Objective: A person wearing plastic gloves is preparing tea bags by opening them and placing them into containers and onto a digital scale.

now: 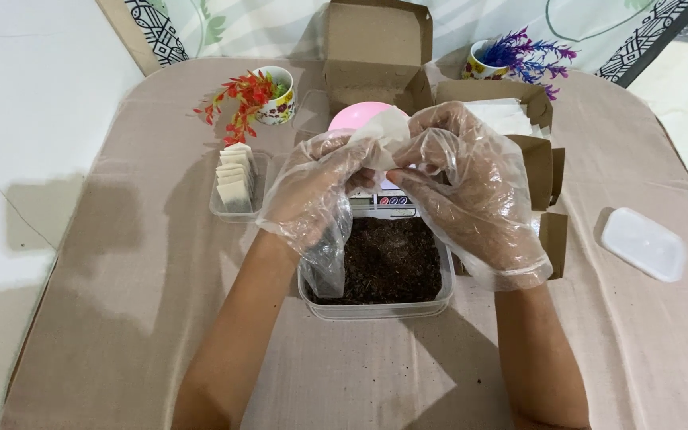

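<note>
Both gloved hands, the left hand [316, 187] and the right hand [471, 187], pinch a small white bag [384, 135] between them; the tub of dark leaves [388, 263] lies at six o'clock below.

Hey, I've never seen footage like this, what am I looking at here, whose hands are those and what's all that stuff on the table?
This is one view from a camera worn on a person's head, looking down at their own two hands in loose clear plastic gloves. The left hand and right hand together hold a small white paper sachet. Below them sits a clear tub of dark brown crumbly material on a beige tablecloth. Nearby are a tray of white sachets, open cardboard boxes, a pink bowl, a white lid and two cups with artificial plants.
</note>
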